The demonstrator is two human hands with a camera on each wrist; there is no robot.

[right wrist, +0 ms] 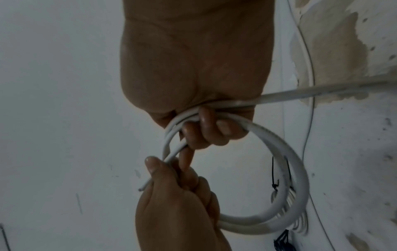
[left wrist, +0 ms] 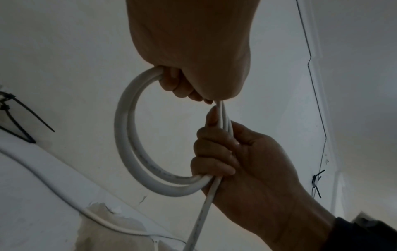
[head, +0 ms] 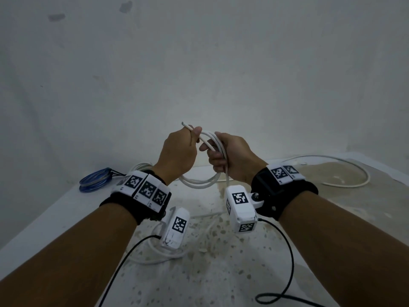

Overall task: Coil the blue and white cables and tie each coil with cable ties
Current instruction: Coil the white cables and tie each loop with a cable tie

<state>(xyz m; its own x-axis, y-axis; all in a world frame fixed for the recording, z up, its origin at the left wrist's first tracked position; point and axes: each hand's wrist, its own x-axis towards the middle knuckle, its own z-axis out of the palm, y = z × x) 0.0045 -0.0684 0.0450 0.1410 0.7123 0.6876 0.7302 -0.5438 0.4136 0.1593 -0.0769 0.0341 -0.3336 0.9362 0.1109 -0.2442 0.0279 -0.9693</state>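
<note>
Both hands hold a small coil of white cable (head: 199, 183) up above the table (head: 66, 207). My right hand (head: 213, 157) grips the gathered loops (left wrist: 126, 135) in its fist. The left hand (head: 191, 140) pinches the cable close to its free end (head: 184, 124), which pokes out up and to the left. In the right wrist view the coil (right wrist: 287, 163) hangs below my right fingers (right wrist: 206, 132). The uncoiled length (head: 358, 171) trails away to the right over the table. A blue coil (head: 95, 179) with black cable ties (head: 116, 173) lies at the far left.
Another white coil (head: 141, 166) lies behind my left wrist, with black ties (right wrist: 275, 184) on it. More loose white cable (head: 155, 258) lies on the speckled tabletop below my left wrist. A pale wall (head: 199, 63) stands just behind the table.
</note>
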